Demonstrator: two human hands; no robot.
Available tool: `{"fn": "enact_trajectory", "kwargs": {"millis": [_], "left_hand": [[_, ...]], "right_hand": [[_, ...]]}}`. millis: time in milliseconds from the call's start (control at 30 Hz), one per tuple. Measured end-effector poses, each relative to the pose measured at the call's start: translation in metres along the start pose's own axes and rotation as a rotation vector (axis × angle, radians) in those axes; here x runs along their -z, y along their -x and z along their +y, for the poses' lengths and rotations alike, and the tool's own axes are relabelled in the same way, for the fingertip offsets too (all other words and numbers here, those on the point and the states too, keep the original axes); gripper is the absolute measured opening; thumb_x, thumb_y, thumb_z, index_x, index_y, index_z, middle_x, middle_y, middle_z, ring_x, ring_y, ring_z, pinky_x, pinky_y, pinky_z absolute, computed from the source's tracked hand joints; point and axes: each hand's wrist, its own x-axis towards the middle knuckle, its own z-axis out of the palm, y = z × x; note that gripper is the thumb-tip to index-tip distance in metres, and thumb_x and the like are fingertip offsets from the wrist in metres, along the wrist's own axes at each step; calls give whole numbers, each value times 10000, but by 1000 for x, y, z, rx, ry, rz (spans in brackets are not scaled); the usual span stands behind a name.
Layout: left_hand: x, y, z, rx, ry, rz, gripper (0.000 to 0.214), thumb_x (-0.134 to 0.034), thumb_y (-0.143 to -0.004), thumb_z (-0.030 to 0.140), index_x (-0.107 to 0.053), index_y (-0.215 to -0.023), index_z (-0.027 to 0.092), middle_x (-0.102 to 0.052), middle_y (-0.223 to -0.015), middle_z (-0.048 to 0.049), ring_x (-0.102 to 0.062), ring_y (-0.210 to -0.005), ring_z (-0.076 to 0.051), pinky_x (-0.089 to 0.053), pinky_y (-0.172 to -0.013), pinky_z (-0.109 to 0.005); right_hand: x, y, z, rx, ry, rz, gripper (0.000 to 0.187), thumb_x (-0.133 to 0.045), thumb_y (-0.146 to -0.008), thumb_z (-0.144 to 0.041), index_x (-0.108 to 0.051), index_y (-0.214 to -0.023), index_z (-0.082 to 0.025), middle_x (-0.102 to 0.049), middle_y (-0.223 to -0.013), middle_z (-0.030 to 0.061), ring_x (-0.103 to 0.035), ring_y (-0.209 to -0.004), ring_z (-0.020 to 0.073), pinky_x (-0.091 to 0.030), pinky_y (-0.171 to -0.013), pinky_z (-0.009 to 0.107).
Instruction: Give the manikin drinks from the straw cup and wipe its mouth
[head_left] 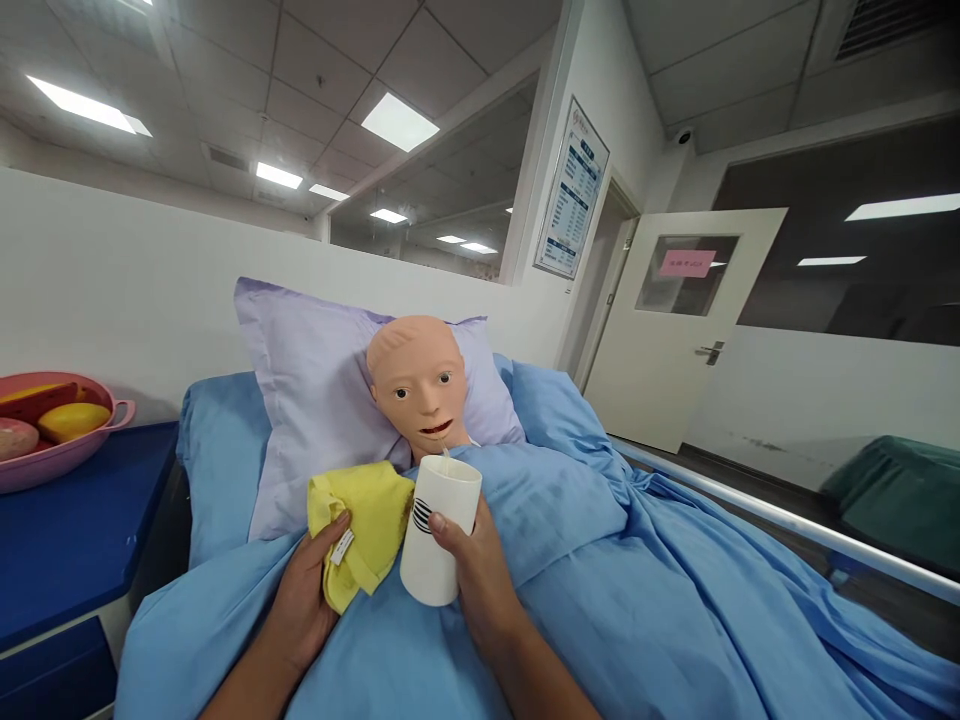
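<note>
A bald training manikin (420, 385) lies in bed, its head on a lilac pillow (307, 400) and its body under a blue quilt (585, 530). My right hand (480, 560) is closed around a white cup (439, 540) with black stripes, tilted in front of the manikin's chin. A pale straw (446, 453) pokes up from the cup's rim towards the mouth; whether it touches the lips I cannot tell. Folded in my left hand (311, 585) is a yellow cloth (367, 520) with a white label, just left of the cup.
At the left a pink basin (64, 455) with fruit-like items stands on a blue-topped cabinet (67, 550). A metal bed rail (810, 545) runs along the right side. Beyond it are an open door (675, 370) and a green-covered object (900, 510).
</note>
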Motion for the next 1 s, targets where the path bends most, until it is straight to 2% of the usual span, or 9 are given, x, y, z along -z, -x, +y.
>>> {"fn": "enact_trajectory", "kwargs": {"millis": [233,367,467,567,600,667,733,833,1000], "left_hand": [[5,2,3,42,-64,-2,463,-674,-839,216,-584,-1281,112,-726,-1134,-157,-701,-1028,-311,-590,-914,-441],[-12,5,11,-55,-219,42,444,-717,-806,264,-619,-1217,126,-734,-1110,-154,-713,-994,-308,-610,-852,-431],[-37,4,20,-312,-430,106,417,-703,-819,340,-629,-1186,155,-733,-1127,-124,-713,-990,-289,-614,-821,-405],[-61,-10,23,-781,-839,136,332,-628,-866,386,-671,-1090,144,-757,-1040,-110,-714,-977,-290,-613,-805,-400],[-67,-18,23,-999,-1014,47,300,-580,-895,353,-679,-1083,141,-756,-1044,-112,-703,-1014,-289,-603,-841,-408],[-78,-35,19,-1431,-1359,-263,309,-481,-934,237,-655,-1166,131,-720,-1164,-124,-635,-1164,-278,-538,-983,-443],[-86,-51,15,-1742,-1633,-505,393,-417,-943,140,-564,-1305,106,-632,-1322,-135,-528,-1302,-257,-426,-1111,-469],[-88,-65,10,-1921,-1882,-481,434,-398,-946,83,-484,-1371,62,-568,-1396,-140,-478,-1347,-231,-355,-1165,-451],[-65,-66,6,-1906,-1937,-460,432,-435,-951,99,-469,-1380,69,-575,-1392,-119,-512,-1317,-223,-411,-1128,-434]], "right_hand": [[4,-5,8,45,27,-3,722,-839,-638,-462,-550,-1244,-197,-703,-980,63,-665,-847,232,-562,-725,350],[4,-7,8,113,-26,138,751,-844,-617,-479,-540,-1239,-189,-706,-994,69,-672,-847,237,-565,-725,353],[7,-10,7,151,-88,322,731,-813,-641,-520,-533,-1229,-189,-709,-935,59,-677,-773,231,-565,-678,356],[10,-13,9,166,-105,378,747,-806,-645,-534,-518,-1244,-193,-709,-890,43,-673,-713,222,-558,-648,352],[10,-14,10,173,-110,371,750,-809,-641,-532,-517,-1244,-193,-710,-893,42,-673,-712,220,-557,-651,350],[11,-16,12,206,-132,352,750,-820,-632,-515,-520,-1237,-190,-715,-934,47,-679,-755,224,-558,-683,347],[12,-18,12,226,-158,347,741,-815,-646,-502,-516,-1248,-191,-714,-1000,58,-684,-820,231,-560,-730,352],[11,-20,10,205,-203,373,732,-787,-685,-508,-504,-1284,-196,-706,-1070,75,-688,-876,244,-562,-757,364],[11,-19,9,194,-243,361,730,-804,-676,-489,-518,-1277,-189,-711,-1055,79,-693,-878,251,-570,-749,365]]}}
